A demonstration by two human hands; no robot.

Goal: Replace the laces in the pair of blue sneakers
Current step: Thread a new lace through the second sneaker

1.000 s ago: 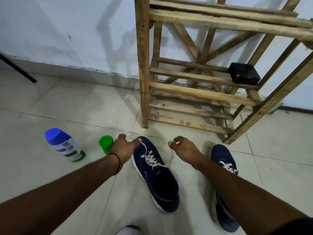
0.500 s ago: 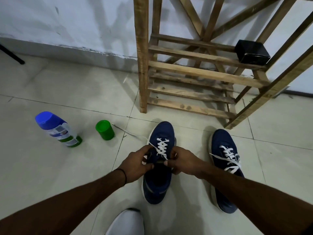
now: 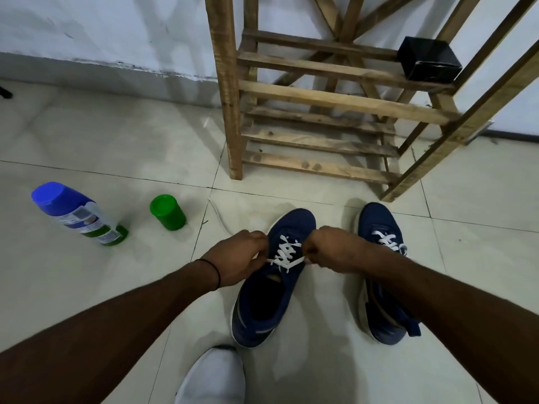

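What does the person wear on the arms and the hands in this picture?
The left forearm and the right forearm are bare, with no sleeves in view. The left hand and the right hand wear no gloves. A thin black band circles the left wrist; the right wrist wears nothing.

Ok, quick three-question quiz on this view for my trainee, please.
1. True or false: the left hand and right hand both pinch the white lace of one blue sneaker.
2. What sits on the wooden rack? A) black box B) towel C) brush
3. Fill in: the green container stands on the ____, beside the blue-capped bottle.
Key: 1 true; 2 A; 3 floor.
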